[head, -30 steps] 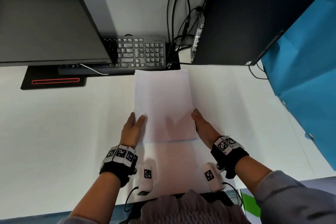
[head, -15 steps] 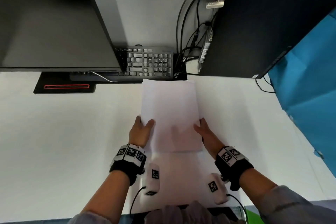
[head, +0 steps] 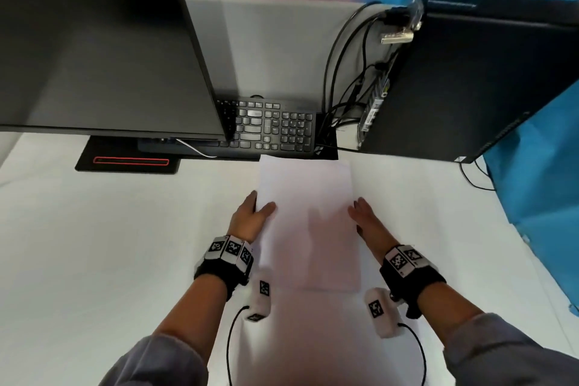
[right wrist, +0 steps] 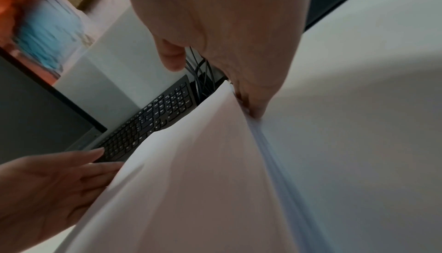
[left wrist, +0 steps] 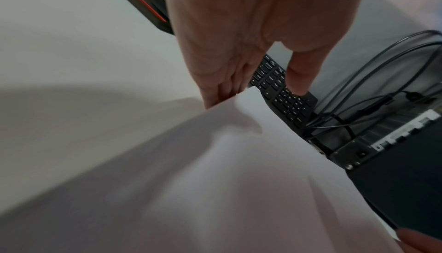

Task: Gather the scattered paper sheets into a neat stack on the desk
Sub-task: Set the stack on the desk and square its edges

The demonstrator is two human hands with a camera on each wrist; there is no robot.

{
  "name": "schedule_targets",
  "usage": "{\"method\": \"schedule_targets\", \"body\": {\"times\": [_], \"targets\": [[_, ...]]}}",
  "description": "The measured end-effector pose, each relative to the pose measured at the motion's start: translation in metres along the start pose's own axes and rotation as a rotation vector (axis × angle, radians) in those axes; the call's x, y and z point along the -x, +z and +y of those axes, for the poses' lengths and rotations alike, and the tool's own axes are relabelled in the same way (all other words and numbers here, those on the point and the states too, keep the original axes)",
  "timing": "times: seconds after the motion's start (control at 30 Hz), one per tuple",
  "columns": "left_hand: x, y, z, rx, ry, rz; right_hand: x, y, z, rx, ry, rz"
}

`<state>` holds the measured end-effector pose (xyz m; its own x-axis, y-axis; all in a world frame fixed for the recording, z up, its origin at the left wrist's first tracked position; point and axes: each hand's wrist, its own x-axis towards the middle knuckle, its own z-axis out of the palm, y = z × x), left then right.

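White paper stack (head: 308, 229) lies centre frame on the desk (head: 109, 260), just below the keyboard (head: 272, 128). Light, floppy, sheets likely slip. Left hand (head: 250, 218) and right hand (head: 365, 221) flank its long edges, fingers straight and together, thumbs apart. Best hold: press both edges evenly

We see room to pass on desk (head: 94, 244) L & R of paper stack (head: 308, 222). Far side blocked: keyboard (head: 275, 128), monitor (head: 94, 56) overhang, tower (head: 470, 81), cables (head: 344, 72).

The head view looks down on the desk (head: 94, 260) from above. Both wrist views sit low, facing the keyboard (head: 275, 128), shared by all three.
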<state>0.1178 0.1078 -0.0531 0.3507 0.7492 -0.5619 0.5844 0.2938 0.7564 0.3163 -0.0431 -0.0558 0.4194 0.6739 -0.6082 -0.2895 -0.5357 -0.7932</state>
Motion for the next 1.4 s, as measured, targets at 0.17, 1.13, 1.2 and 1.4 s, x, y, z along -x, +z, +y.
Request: {"method": "schedule_targets", "body": {"times": [0.17, 1.13, 1.2, 1.4], "targets": [[-0.031, 0.000, 0.018, 0.075, -0.015, -0.032, -0.026, 0.001, -0.020, -0.007, 0.002, -0.003], [0.054, -0.006, -0.045, 0.272, 0.014, -0.127, 0.045, -0.005, 0.032, -0.116, 0.007, -0.067], [0.066, -0.003, -0.059, 0.259, 0.028, -0.131, 0.052, -0.005, 0.050, -0.085, 0.025, -0.043], [0.076, 0.003, -0.073, 0.102, 0.106, -0.152, 0.060, 0.006, 0.058, 0.014, -0.032, -0.001]]}}
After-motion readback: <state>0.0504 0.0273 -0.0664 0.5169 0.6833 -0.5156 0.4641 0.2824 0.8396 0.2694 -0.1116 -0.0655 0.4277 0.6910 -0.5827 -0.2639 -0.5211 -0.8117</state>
